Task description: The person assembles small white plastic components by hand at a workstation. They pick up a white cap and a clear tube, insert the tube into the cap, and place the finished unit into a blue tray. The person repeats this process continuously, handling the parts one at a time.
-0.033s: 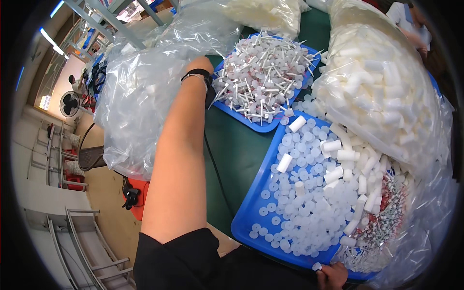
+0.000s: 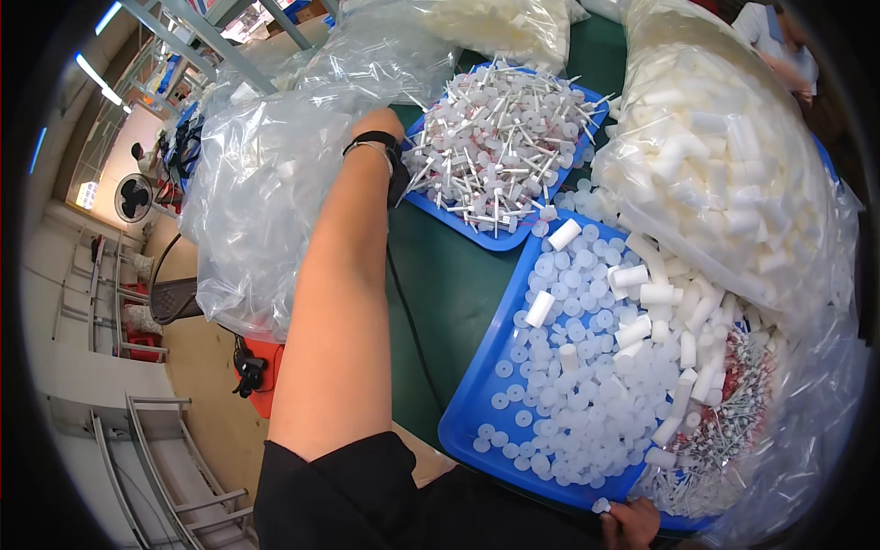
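My left arm stretches far across the table. My left hand (image 2: 379, 122), with a black band at the wrist, is beside a blue tray (image 2: 500, 240) heaped with white stick-and-disc pieces (image 2: 504, 147); its fingers are hidden. At the lower edge, my right hand (image 2: 632, 524) pinches a small translucent white disc (image 2: 600, 506) by the near rim of a larger blue tray (image 2: 477, 385). Loose translucent discs (image 2: 587, 403) cover much of that tray. White cylinders (image 2: 656, 294) and thin metallic pins with red bits (image 2: 738, 403) lie at its right side.
A big clear bag of white cylinders (image 2: 724, 165) leans over the large tray's right side. Clear plastic bags (image 2: 261, 202) stand left of my arm. A black cable (image 2: 408, 316) crosses the green tabletop (image 2: 431, 284). A red stool (image 2: 264, 385) stands below, and a fan (image 2: 134, 197) farther left.
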`<state>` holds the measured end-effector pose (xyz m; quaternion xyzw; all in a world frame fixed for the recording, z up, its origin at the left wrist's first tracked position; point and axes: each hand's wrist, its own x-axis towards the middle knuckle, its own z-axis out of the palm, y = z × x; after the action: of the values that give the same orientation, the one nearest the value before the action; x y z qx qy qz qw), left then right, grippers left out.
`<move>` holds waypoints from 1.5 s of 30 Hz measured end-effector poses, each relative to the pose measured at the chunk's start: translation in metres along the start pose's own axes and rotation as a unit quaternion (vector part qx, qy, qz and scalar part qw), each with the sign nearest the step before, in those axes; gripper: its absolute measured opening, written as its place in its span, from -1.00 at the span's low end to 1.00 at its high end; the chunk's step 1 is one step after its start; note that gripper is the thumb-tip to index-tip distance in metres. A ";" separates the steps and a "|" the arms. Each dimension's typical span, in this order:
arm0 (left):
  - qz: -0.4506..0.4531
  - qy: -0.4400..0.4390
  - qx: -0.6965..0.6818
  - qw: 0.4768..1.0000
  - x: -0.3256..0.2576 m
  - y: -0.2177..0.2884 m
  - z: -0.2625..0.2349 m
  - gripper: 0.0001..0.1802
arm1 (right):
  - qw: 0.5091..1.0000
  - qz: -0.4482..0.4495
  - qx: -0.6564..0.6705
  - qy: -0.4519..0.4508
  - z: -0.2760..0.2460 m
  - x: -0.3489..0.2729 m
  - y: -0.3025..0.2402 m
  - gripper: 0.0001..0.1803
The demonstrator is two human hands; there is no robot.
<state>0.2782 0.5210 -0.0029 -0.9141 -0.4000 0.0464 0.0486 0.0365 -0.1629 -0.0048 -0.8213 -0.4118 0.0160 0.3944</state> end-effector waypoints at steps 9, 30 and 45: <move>0.100 0.146 -0.330 0.927 -0.021 -0.027 0.000 -0.72 | 0.999 -0.003 -0.027 -0.023 -0.001 0.003 -0.003 -0.83; 0.381 0.234 -0.313 0.837 -0.175 0.045 -0.038 -0.78 | 0.998 0.012 -0.034 0.045 0.012 0.009 -0.012 -0.86; 0.210 -0.491 -0.688 0.491 -0.503 0.066 -0.029 -0.52 | 0.955 0.173 0.175 0.166 0.010 0.035 -0.049 -0.86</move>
<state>-0.0107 0.1047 0.0406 -0.5428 -0.0604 0.2068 -0.8117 0.0235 -0.1152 0.0317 -0.7892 -0.1832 0.0189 0.5858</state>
